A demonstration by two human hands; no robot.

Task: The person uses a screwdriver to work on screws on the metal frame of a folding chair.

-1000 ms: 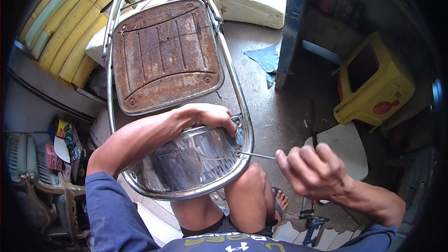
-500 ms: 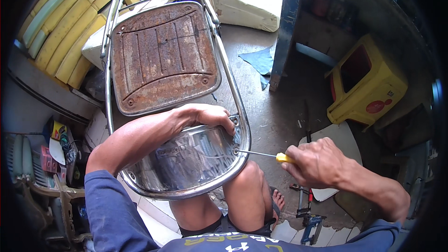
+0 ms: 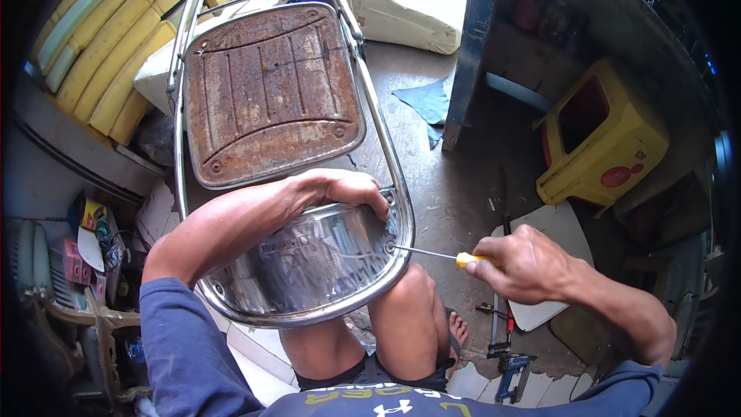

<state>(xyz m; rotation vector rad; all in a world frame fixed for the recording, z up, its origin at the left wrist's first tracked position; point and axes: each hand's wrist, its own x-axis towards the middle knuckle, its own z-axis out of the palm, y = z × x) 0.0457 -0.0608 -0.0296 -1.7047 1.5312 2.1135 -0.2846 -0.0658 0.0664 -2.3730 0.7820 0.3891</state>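
A metal folding chair frame (image 3: pixel 376 120) with chromed tubes leans across my knees. Its seat pan (image 3: pixel 270 93) is brown with rust, and its curved backrest plate (image 3: pixel 316 266) is shiny. My left hand (image 3: pixel 355 189) curls over the upper edge of that plate near the right-hand tube, gripping it; some fingers are hidden behind. In my right hand (image 3: pixel 525 262) is a screwdriver (image 3: pixel 467 259) with a yellow handle, held from the right. Its thin shaft runs left, and the tip meets a screw point (image 3: pixel 390 246) at the plate's right corner.
Yellow foam pieces (image 3: pixel 116 54) are stacked at the far left. A yellow plastic stool (image 3: pixel 610 135) lies at the right beside a dark blue post (image 3: pixel 471 46). On the floor are a blue cloth (image 3: pixel 428 104), a white board (image 3: pixel 552 262), a clamp (image 3: pixel 500 332) and a blue staple gun (image 3: pixel 513 377).
My right hand has turned slightly around the screwdriver handle, its thumb now lying differently. The tip stays at the same corner, and my left hand and the chair hold still.
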